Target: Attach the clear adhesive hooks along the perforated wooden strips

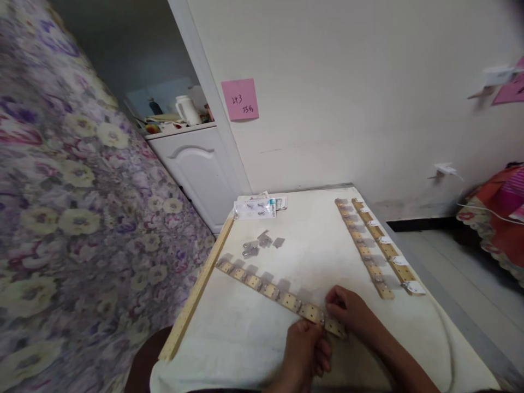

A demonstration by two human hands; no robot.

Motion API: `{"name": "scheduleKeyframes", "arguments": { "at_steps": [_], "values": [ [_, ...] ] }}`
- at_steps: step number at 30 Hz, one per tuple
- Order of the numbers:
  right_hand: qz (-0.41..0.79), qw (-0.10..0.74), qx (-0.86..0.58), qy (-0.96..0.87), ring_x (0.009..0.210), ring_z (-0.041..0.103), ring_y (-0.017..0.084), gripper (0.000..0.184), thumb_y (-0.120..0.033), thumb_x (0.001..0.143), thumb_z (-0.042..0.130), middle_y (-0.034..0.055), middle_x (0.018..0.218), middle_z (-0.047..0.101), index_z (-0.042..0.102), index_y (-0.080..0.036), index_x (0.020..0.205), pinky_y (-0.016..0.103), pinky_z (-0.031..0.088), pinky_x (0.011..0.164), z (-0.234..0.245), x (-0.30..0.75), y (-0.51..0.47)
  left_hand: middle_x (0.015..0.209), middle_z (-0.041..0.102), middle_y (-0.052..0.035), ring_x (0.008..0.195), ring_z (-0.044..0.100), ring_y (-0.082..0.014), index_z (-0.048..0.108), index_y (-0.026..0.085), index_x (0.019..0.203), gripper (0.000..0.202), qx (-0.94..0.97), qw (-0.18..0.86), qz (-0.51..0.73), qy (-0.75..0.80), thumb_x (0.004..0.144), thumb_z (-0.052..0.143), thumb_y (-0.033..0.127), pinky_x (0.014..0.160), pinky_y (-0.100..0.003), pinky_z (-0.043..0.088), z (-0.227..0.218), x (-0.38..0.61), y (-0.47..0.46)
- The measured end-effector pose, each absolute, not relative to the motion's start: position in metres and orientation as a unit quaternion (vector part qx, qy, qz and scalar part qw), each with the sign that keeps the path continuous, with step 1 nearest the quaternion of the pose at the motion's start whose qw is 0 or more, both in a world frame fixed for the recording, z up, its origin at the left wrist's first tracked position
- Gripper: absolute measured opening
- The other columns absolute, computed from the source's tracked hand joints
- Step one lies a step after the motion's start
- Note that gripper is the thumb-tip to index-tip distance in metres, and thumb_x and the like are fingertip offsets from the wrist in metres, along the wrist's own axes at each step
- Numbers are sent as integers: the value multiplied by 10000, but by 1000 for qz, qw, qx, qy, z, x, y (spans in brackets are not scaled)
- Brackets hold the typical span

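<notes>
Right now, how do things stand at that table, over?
Left hand and right hand at near end of perforated wooden strip. Metal fittings spaced along it. Loose metal pieces beyond, apart from both hands.

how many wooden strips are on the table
4: one strip slanting across the middle, two strips side by side at right, one strip at left

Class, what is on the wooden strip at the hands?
Metal fittings are spaced along the wooden strip. Whatever the left hand and right hand cover near one end can't be seen.
</notes>
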State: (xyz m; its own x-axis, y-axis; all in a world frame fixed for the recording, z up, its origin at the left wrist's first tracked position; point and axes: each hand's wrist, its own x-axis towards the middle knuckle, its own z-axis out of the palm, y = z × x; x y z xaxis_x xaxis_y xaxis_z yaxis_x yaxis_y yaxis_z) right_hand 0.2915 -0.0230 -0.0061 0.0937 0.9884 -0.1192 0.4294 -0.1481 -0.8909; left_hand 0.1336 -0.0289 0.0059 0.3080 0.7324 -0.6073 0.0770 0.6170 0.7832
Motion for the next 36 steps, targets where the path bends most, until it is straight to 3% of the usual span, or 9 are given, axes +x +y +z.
{"name": "scheduleKeyframes", "arguments": {
  "at_steps": [12,23,36],
  "values": [
    [397,364,-654,-532,632,535,145,134,-216,702,506,-17,646,581,586,-181,804,251,390,609,-5,289,-23,414,557,38,249,426,-59,485,180,681,288,377,710,229,550,659,581,451,274,-176,164,3,134,-30],
    [411,374,-645,-524,632,530,141,106,-203,690,520,-15,651,590,575,-185,779,240,393,598,-8,290,-23,410,558,38,246,424,-60,473,188,674,376,378,713,219,548,631,612,534,285,-188,145,3,135,-29],
    [403,371,-645,-533,655,547,148,112,-195,686,515,-7,671,598,578,-180,777,247,398,615,-7,292,-24,405,551,44,240,416,-60,479,185,697,261,378,715,221,544,687,564,432,279,-183,148,9,136,-30]
  ]
}}
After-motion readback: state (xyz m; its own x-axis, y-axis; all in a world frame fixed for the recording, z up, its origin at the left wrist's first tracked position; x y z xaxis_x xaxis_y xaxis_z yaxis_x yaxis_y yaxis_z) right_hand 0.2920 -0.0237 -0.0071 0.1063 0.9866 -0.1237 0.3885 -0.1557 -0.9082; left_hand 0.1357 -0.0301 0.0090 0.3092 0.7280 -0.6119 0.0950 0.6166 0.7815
